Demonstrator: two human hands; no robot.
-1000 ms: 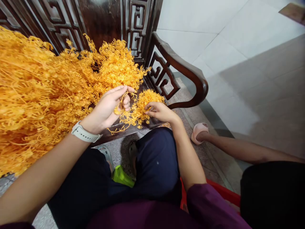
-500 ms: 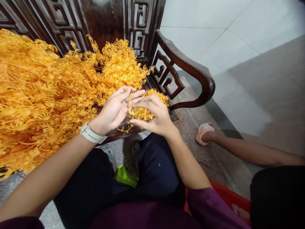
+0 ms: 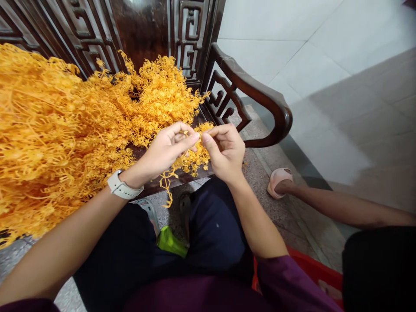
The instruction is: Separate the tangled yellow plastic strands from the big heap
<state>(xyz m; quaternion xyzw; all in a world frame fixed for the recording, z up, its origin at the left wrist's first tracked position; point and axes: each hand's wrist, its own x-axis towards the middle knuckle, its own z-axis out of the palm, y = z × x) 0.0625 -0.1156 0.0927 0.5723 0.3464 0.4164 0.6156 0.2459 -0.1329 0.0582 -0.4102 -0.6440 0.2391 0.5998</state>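
Observation:
Both my hands meet over the front edge of a dark wooden bench (image 3: 156,187). My left hand (image 3: 173,145), with a pale watch strap (image 3: 121,186) on the wrist, pinches a thin yellow-orange plastic sprig; its thumb and forefinger are together. A loose yellow sprig (image 3: 166,186) dangles below it past the bench edge. My right hand (image 3: 226,149) is closed in a pinch, its fingertips almost touching the left ones at the same sprig. Behind and under the hands lies a small heap of yellow sprigs (image 3: 195,162). A large pile of them (image 3: 65,130) covers the bench to the left.
The bench's curved armrest (image 3: 260,93) rises at the right, beside a tiled wall (image 3: 260,21). Another person's leg (image 3: 341,203) with a pink slipper (image 3: 280,183) reaches in from the right. A red plastic item (image 3: 312,268) is by my right elbow; something bright green (image 3: 170,242) lies between my legs.
My hands went from spread fingers to pinches, fingertips brought together. The right hand turned and shifted slightly right. A sprig now hangs lower beneath the left hand.

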